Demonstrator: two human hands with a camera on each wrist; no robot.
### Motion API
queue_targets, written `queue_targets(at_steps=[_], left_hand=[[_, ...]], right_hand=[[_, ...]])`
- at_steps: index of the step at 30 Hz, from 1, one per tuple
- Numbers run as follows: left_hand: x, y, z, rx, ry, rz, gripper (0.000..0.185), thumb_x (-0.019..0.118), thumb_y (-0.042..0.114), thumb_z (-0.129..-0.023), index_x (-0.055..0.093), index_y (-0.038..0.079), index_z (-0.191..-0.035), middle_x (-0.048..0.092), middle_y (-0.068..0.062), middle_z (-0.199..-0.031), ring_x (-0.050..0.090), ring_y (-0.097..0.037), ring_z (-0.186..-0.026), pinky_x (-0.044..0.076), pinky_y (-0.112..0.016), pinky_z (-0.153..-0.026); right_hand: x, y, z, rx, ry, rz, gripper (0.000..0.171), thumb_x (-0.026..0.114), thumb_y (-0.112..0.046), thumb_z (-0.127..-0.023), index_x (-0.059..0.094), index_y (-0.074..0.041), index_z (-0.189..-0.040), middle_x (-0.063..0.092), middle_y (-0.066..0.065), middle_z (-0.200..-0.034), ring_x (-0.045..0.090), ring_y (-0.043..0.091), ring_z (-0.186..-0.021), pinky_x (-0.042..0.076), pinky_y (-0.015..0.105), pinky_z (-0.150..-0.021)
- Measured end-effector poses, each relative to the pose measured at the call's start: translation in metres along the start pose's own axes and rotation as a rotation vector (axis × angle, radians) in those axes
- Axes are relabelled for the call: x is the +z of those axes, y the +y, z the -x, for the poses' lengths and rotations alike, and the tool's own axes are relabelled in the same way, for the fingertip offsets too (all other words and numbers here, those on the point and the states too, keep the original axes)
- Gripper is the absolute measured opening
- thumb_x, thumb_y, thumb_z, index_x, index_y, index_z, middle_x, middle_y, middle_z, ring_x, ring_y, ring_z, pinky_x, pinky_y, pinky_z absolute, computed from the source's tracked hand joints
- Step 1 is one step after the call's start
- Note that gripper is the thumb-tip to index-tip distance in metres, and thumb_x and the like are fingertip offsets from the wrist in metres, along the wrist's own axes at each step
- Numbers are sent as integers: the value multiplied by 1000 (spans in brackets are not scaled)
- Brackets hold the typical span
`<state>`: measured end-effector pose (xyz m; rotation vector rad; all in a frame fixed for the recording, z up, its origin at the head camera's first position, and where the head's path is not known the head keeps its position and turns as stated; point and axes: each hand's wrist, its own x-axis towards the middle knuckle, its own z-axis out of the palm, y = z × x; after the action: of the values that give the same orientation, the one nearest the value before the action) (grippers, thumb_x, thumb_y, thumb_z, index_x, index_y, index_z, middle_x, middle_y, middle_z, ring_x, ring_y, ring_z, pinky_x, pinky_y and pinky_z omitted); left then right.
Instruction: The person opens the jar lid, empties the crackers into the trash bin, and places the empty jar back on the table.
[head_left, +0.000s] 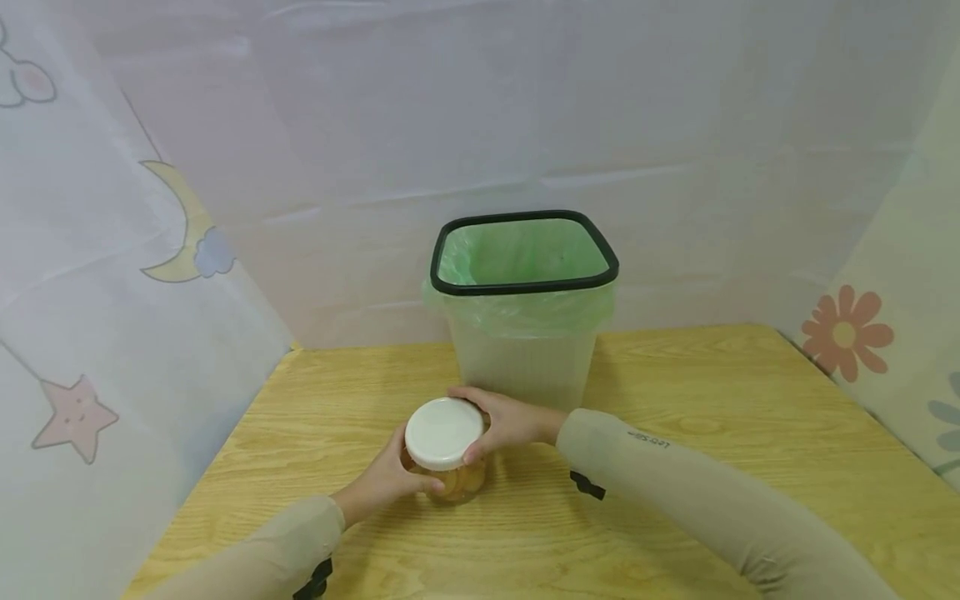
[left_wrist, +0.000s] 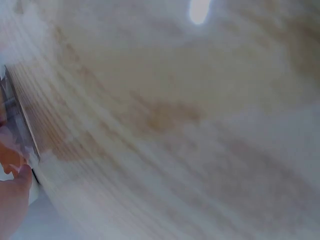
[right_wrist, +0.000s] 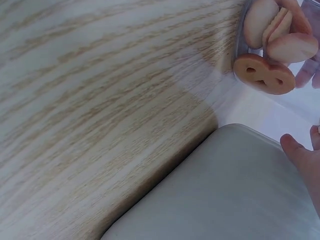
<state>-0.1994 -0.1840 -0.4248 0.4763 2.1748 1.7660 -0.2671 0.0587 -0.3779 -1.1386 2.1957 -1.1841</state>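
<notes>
We have both hands on a clear plastic jar [head_left: 450,477] of pale round cookies [right_wrist: 265,72], standing on the light wooden table [head_left: 675,500] just in front of a translucent square bin [head_left: 525,333] with a black rim and green liner. Our left hand [head_left: 390,479] wraps the jar's body from the side; our right hand [head_left: 506,421] curls its fingers [head_left: 472,454] round the white round lid [head_left: 444,433]. The lid sits flat on top, so by our reading it is not yet off and the cookies are all inside. The bin's liner looks bare from here. Opening remains, we judge.
</notes>
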Motion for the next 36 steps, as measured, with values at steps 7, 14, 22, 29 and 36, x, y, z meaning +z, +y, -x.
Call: queue_targets(at_steps=[7,14,22,29,36], left_hand=[[-5,-2,-2,41,-64,-4,103,81,13,-80,7,-1,-151,25,-23,-151,31,-40,-136,28,-54,-110],[-7,-4,-4,55,-78,-23,106,84,15,-77,9,-1,-150,27,-22,-150,30,-39,-136,24,-56,-110],[-8,-5,-6,66,-76,-34,105,86,14,-75,13,0,-150,31,-20,-149,34,-36,-135,28,-49,-110],[-6,-6,-6,82,-57,-38,104,86,15,-75,15,-1,-149,35,-21,-147,37,-36,-133,30,-49,-109],[-6,-3,-7,99,-58,-41,103,85,14,-76,15,-1,-151,35,-21,-147,36,-37,-134,28,-53,-109]], right_hand=[[2,0,-1,1,-7,-11,102,85,-34,-76,24,2,-151,30,17,-153,34,28,-136,29,40,-110],[3,-1,-1,9,-3,-12,102,85,-32,-76,24,2,-151,30,17,-153,33,27,-137,27,40,-110],[7,-6,6,32,23,-45,101,84,-27,-78,20,-1,-153,27,16,-155,30,28,-139,25,45,-112],[23,-14,18,88,166,-97,109,86,-26,-76,15,1,-154,18,20,-158,18,34,-144,19,53,-114],[43,-20,24,115,330,-129,109,86,-26,-75,16,8,-150,22,28,-154,23,43,-140,23,60,-110]])
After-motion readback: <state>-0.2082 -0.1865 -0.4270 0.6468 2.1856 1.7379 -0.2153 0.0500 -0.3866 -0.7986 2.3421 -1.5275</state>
